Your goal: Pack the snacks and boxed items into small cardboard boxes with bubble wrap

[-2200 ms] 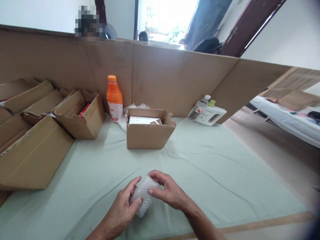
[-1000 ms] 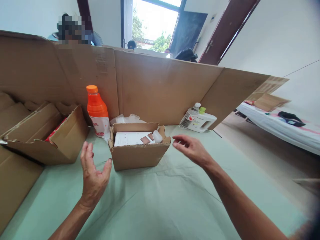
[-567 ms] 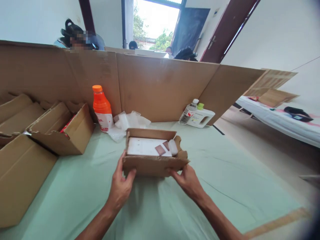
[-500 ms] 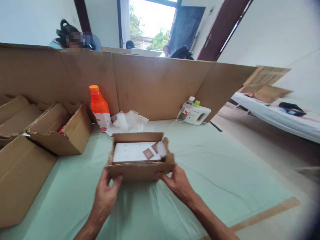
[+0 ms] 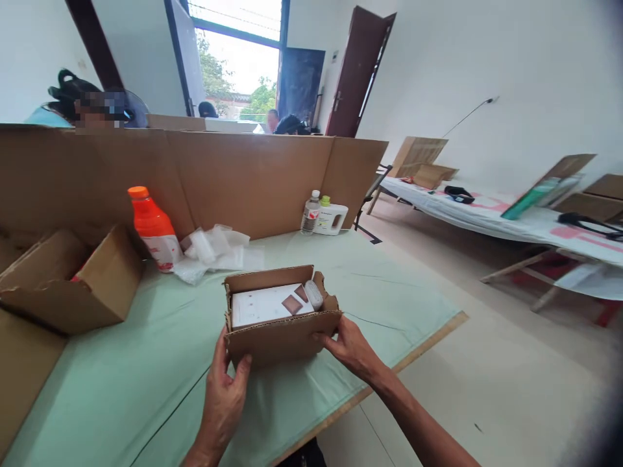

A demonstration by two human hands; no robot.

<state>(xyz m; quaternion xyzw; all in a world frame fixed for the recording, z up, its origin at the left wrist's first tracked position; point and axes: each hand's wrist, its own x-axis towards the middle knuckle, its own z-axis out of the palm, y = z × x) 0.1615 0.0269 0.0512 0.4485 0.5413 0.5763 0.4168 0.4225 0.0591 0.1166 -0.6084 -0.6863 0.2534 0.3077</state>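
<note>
Between my two hands is a small open cardboard box (image 5: pixel 282 340), its near wall facing me. Inside it lies a white box with brown squares printed on it (image 5: pixel 257 305), and a rolled piece of clear wrap (image 5: pixel 314 295) is tucked at the right end. My left hand (image 5: pixel 226 389) grips the near left corner, thumb on the front wall and fingers round the side. At the near right corner my right hand (image 5: pixel 348 347) grips the box in the same way. The fingertips behind the cardboard are hidden.
On the green tablecloth (image 5: pixel 160 363) stand an orange bottle (image 5: pixel 153 227), crumpled clear plastic wrap (image 5: pixel 214 250), a clear bottle (image 5: pixel 310 214) and a white jug (image 5: pixel 333 219). Larger cardboard boxes (image 5: pixel 97 298) are at left. A cardboard screen (image 5: pixel 253 181) closes the back; people sit beyond it.
My view has turned to the right, showing more floor and the side table. Both hands still hold the cardboard box, which now sits nearer the table's front right edge and is slightly turned.
</note>
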